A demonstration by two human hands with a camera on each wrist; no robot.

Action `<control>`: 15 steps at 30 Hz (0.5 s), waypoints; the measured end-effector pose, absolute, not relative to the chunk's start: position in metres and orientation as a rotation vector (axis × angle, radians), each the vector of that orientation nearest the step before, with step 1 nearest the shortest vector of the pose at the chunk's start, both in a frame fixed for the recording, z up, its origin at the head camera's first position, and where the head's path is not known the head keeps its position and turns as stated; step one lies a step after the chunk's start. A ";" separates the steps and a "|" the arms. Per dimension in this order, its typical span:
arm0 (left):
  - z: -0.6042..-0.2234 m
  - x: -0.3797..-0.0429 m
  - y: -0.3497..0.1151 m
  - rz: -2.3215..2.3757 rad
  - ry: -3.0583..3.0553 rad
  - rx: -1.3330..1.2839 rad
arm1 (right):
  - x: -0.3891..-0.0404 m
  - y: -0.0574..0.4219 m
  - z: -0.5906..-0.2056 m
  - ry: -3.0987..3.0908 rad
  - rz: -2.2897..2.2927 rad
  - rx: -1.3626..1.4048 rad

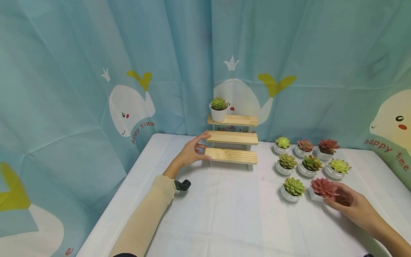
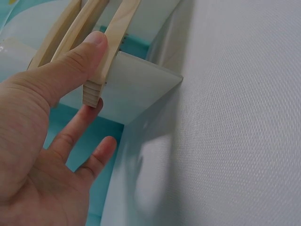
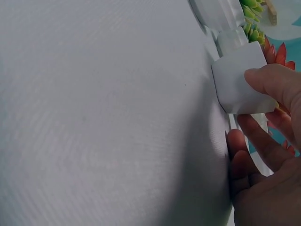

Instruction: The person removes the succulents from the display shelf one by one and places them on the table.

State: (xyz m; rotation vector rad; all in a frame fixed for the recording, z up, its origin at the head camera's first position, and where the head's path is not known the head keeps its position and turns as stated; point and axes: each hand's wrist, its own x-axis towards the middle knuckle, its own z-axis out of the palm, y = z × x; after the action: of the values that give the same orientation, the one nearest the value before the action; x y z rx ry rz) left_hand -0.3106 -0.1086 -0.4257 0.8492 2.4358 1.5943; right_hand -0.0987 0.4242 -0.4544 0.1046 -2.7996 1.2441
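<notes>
A three-tier wooden plant stand (image 1: pixel 231 155) stands at the back of the table. My left hand (image 1: pixel 189 153) grips its left end; in the left wrist view the thumb lies on one board and a fingertip touches that board's end. On the top tier, at the left, sits a green succulent in a round white pot (image 1: pixel 219 113). Over at the right, my right hand (image 1: pixel 354 205) holds a red succulent (image 1: pixel 323 188) by its white, square-sided pot (image 3: pixel 240 87), thumb on one face and fingers on another. The pot is right at the tabletop.
Several other potted succulents, green and reddish, stand grouped beyond the right hand, including a light green one (image 1: pixel 293 187) just left of the held pot. A pale cloth (image 1: pixel 224 214) covers the table. Behind hangs a blue curtain (image 1: pixel 179 53) with whale prints.
</notes>
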 end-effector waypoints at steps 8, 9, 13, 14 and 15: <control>-0.426 -0.310 -0.109 1.600 2.428 0.859 | -0.100 0.433 -0.446 -2.845 1.221 0.223; -0.426 -0.310 -0.109 1.596 2.433 0.857 | -0.101 0.434 -0.444 -2.856 1.205 0.231; -0.427 -0.310 -0.109 1.574 2.452 0.849 | -0.103 0.440 -0.434 -2.931 1.125 0.247; -0.426 -0.310 -0.109 1.569 2.457 0.847 | -0.104 0.441 -0.431 -2.950 1.102 0.249; -0.426 -0.311 -0.109 1.566 2.462 0.846 | -0.104 0.442 -0.428 -2.962 1.075 0.252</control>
State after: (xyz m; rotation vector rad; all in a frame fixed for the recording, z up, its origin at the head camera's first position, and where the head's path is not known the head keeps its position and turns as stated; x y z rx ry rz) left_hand -0.3106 -0.1087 -0.4263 0.8457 2.4623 1.5660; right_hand -0.1042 0.4423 -0.4278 0.2515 -2.9617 1.0754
